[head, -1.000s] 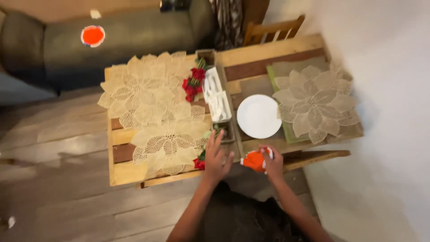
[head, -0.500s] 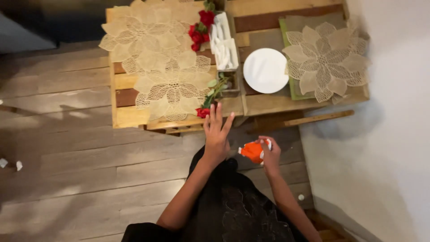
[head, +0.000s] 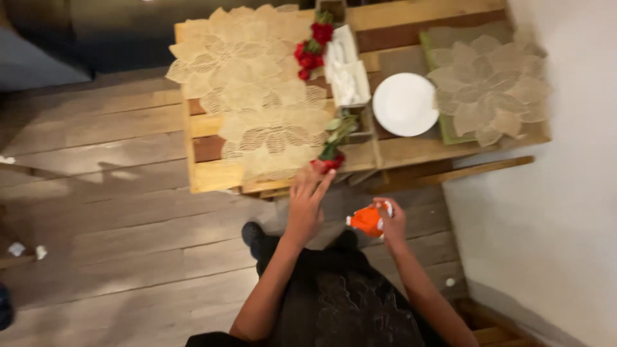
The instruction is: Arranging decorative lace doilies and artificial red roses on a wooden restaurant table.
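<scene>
I look down on a low wooden pallet table (head: 212, 177). My left hand (head: 307, 202) is open with fingers spread, just off the table's near edge, its fingertips close to a red rose (head: 328, 162) lying at that edge. My right hand (head: 391, 222) is closed around a small orange object with a white part (head: 367, 220), held below the table edge above the floor. Beige lace doilies (head: 247, 96) cover the table's left part. A white plate (head: 405, 104) sits to the right.
A narrow tray with white napkins (head: 347, 67) and more red roses (head: 312, 54) runs down the table's middle. A large lace mat on green cloth (head: 491, 87) lies at the right. A white wall (head: 565, 212) is close on the right. A dark sofa (head: 96, 32) stands behind.
The view has drawn back from the table. My left hand has come off the tabletop to just past its near edge. My right hand still holds the orange object, now lower.
</scene>
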